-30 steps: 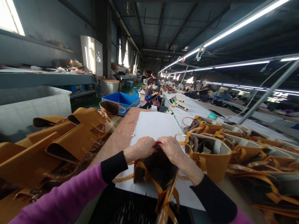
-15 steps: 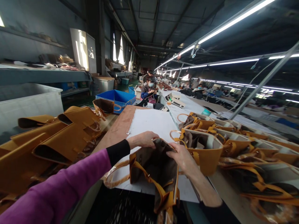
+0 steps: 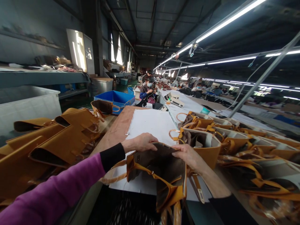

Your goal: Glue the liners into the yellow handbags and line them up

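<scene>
A mustard-yellow handbag (image 3: 150,162) with a dark brown lining stands mouth-up in front of me at the near end of the worktable. My left hand (image 3: 142,142) grips its far rim on the left, thumb over the inside edge. On the same rim, farther right, my right hand (image 3: 187,155) pinches the edge with the thumb inside. The rim is spread, so the lining shows. A plastic-wrapped handle (image 3: 113,175) sticks out on the left, and a strap with a metal tip (image 3: 198,187) hangs on the right. The bag's outer far side is hidden.
White sheeting (image 3: 152,122) covers the table. Rows of similar yellow bags (image 3: 243,140) stand on the right; more bags (image 3: 53,147) lie piled on the left. Beyond are a blue bin (image 3: 114,98), a white tub (image 3: 28,101) and a seated person (image 3: 147,90).
My hands have moved apart along the rim, the right one shifting right. The bag's mouth is wider, and the metal-tipped strap now shows on the right.
</scene>
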### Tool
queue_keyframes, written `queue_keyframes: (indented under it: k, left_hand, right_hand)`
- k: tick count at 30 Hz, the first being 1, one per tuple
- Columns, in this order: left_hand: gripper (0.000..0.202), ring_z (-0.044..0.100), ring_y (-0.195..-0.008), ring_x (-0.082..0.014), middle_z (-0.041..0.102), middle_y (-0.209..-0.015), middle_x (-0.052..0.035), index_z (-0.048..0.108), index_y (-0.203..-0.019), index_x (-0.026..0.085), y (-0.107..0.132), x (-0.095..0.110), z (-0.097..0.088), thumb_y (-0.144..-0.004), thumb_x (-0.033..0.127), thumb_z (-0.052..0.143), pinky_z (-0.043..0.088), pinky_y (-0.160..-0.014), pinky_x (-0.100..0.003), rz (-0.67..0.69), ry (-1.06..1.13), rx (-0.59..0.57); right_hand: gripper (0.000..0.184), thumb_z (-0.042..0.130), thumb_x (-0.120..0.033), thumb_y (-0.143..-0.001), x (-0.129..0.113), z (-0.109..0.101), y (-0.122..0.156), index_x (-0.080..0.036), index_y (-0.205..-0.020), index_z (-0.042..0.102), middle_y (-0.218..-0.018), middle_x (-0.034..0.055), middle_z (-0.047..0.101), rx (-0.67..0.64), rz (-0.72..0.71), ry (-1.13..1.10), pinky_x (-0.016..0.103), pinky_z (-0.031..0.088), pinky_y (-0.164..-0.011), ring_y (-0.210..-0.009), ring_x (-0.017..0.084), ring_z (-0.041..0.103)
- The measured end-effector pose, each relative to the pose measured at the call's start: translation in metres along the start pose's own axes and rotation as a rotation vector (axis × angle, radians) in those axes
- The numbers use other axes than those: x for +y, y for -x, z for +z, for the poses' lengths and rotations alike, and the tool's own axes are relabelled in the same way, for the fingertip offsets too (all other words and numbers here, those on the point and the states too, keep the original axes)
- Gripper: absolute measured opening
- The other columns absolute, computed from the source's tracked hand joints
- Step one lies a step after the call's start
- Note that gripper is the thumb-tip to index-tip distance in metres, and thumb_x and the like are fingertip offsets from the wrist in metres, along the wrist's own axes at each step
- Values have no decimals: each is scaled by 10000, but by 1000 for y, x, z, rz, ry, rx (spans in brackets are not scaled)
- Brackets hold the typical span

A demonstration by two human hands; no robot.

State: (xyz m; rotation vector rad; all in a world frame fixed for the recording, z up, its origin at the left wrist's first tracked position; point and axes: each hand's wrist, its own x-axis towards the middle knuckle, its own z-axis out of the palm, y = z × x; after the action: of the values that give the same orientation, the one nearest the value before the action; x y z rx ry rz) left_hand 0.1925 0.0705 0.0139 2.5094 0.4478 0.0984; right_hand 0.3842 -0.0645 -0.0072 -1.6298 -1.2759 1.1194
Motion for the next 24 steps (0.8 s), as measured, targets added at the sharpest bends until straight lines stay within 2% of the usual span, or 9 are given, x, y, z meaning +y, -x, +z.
queue_keyframes:
  k: [3, 7, 12, 17, 21, 24]
  left_hand:
    - [225, 609, -788, -237, 674, -817, -78, 673, -955, 155, 3, 16, -1, -788, 277, 586, 440, -689, -287, 6, -383, 89]
    - [236, 640, -810, -280, 681, -842, -130, 670, -961, 141, 0, 28, 2, -841, 282, 523, 470, -695, -336, -26, -573, 139]
    - [271, 652, -812, -254, 694, -840, -117, 690, -904, 146, -6, 22, 6, -879, 283, 457, 474, -706, -310, -28, -556, 130]
    - [218, 639, -792, -206, 702, -823, -67, 690, -870, 184, -5, 14, 6, -851, 283, 498, 454, -695, -262, -66, -408, 167]
    - [193, 628, -808, -186, 696, -843, -28, 669, -949, 207, -11, 12, 8, -821, 239, 528, 441, -711, -241, 35, -292, 201]
    - [273, 616, -867, -183, 686, -925, -28, 624, -1049, 200, -19, 14, 11, -793, 165, 536, 438, -759, -238, 138, -261, 233]
  right_hand:
    - [314, 611, -242, -630, -2, 1, 2, -149, -913, 712, -752, 35, 707, -47, -8, -102, 379, 472, -796, -801, 261, 647]
    - [272, 626, -248, -631, -1, 0, 2, -146, -866, 717, -756, 29, 702, -17, -28, -72, 364, 447, -815, -814, 254, 633]
    - [283, 634, -300, -647, 1, 0, 3, -141, -866, 717, -737, 33, 697, -16, -30, -49, 351, 446, -764, -778, 250, 623]
    - [281, 599, -301, -669, -2, 4, 4, -143, -869, 717, -739, 29, 693, 3, -71, 6, 348, 435, -753, -773, 248, 612]
    - [277, 579, -289, -680, 0, 7, 1, -151, -876, 718, -759, 19, 685, 42, -101, 59, 359, 413, -799, -827, 256, 599]
    - [277, 582, -294, -669, 0, 6, 0, -151, -862, 719, -774, 22, 682, 73, -115, 103, 369, 398, -823, -842, 260, 589]
